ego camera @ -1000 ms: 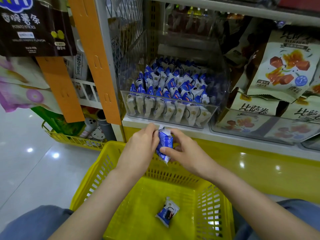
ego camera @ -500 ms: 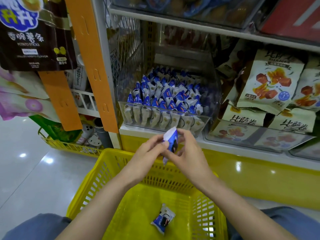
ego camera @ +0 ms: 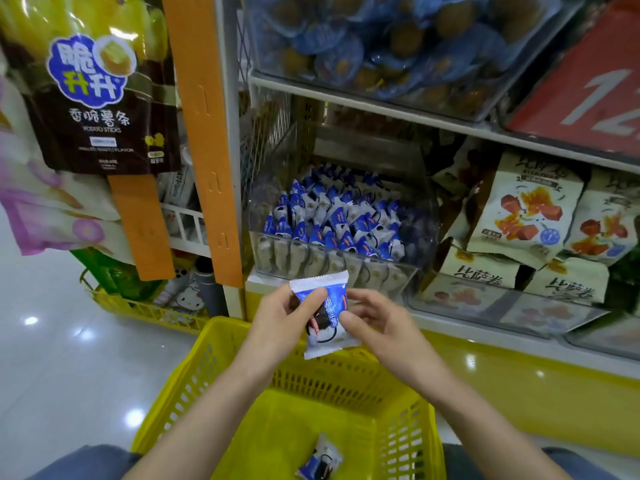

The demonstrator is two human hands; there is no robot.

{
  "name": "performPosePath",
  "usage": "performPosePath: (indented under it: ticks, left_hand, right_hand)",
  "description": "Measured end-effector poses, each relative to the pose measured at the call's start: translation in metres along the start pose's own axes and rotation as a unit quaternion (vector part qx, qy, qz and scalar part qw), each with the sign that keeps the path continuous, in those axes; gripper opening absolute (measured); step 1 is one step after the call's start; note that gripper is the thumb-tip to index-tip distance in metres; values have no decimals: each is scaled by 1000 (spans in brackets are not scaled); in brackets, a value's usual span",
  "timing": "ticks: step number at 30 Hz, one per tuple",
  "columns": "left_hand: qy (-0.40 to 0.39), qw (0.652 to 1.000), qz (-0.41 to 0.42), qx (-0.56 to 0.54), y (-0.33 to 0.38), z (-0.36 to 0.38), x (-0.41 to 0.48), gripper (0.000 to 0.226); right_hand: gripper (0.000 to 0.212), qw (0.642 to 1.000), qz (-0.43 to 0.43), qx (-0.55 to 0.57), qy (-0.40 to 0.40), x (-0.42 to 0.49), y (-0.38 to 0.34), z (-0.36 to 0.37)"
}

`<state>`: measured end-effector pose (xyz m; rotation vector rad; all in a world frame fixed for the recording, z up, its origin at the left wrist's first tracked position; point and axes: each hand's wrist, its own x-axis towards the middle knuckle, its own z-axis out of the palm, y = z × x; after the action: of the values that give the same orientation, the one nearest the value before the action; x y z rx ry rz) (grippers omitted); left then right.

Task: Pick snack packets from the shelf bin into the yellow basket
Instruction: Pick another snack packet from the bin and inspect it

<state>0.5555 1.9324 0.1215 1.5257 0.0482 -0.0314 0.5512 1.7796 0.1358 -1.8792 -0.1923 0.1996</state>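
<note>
A blue and white snack packet [ego camera: 329, 315] is held flat, facing me, above the far rim of the yellow basket [ego camera: 194, 379]. My left hand [ego camera: 285, 323] pinches its upper left side with the thumb on the front. My right hand [ego camera: 377, 327] pinches its right side. Behind them a clear shelf bin [ego camera: 398, 271] holds several packets of the same kind. One more packet [ego camera: 320, 460] lies on the basket floor.
An orange upright [ego camera: 204, 133] stands left of the bin. Beige snack bags [ego camera: 530, 209] fill the shelf to the right. A dark potato stick bag [ego camera: 97, 84] hangs at upper left. A low yellow wire rack [ego camera: 145, 310] sits on the shiny floor.
The packet has turned from edge-on to face me and opened out flat between both hands. The view has tilted up, showing more of the upper shelf.
</note>
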Motion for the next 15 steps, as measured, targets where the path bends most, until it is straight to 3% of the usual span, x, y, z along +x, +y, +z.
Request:
performPosePath:
  ticks: [6,9,11,15]
  left_hand:
    - [-51,993,74,81,22,-5,19,10]
    - [-21,980,133,144,33,-16,37,15]
    - [20,955,183,233,37,-28,50,23]
    - [26,861,221,456,33,-44,66,30]
  right_hand:
    - [18,1000,-17,0,12,8,-18,-7]
    - [17,998,-19,12,56,26,-34,-18]
    - [10,994,-28,1,109,46,-46,-26]
    - [8,976,-36,-74,201,109,-58,-32]
